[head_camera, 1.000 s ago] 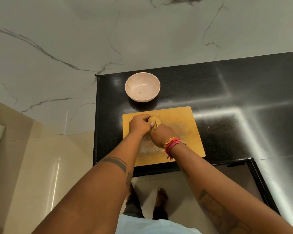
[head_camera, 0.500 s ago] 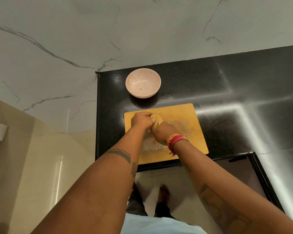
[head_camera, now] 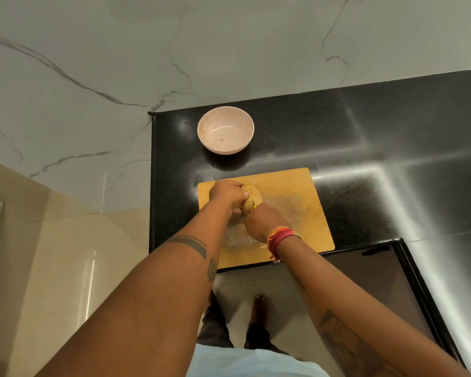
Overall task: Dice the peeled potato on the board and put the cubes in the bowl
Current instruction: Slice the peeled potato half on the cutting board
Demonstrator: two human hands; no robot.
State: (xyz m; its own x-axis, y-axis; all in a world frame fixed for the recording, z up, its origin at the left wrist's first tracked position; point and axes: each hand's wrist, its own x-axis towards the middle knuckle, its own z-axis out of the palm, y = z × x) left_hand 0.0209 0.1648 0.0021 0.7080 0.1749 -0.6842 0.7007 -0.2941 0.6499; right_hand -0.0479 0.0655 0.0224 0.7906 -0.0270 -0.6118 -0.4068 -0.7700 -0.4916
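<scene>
The left hand (head_camera: pixel 227 195) is still gripping the peeled potato (head_camera: pixel 252 198) at the wooden cutting board's (head_camera: pixel 297 210) ten o'clock corner. The right hand (head_camera: pixel 261 223) stays curled around a yellow-handled knife (head_camera: pixel 254 205), its blade now sunk deeper into the potato. The empty bowl (head_camera: pixel 225 133) is sitting at twelve o'clock.

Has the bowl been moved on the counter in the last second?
No. The bowl sits beyond the cutting board's far left corner, near the counter's left edge, as before; only the camera shifted.
</scene>
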